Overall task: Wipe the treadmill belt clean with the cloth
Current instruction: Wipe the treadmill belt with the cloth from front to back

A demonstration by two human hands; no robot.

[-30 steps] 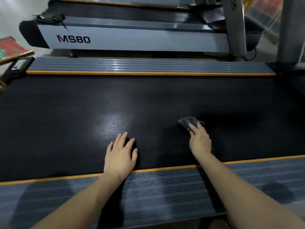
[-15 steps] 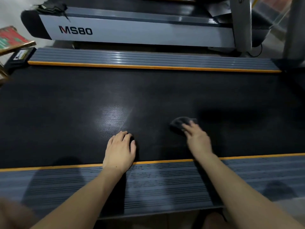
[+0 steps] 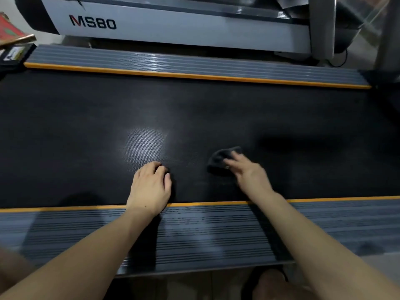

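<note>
Black dotted belt (image 3: pixel 86 131), dark grey cloth (image 3: pixel 218 161), orange-edged grey ribbed side rails (image 3: pixel 194 234).

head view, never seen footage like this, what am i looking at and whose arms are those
The camera sits on a person's head, looking down, so the two bare arms are theirs. They lean over the wide black textured treadmill belt, which runs between grey ribbed side rails with orange edges. The right hand presses a small dark grey cloth onto the belt to wipe it. The left hand rests on the belt, fingers bent, holding nothing. Behind stands another treadmill marked MS80.
</note>
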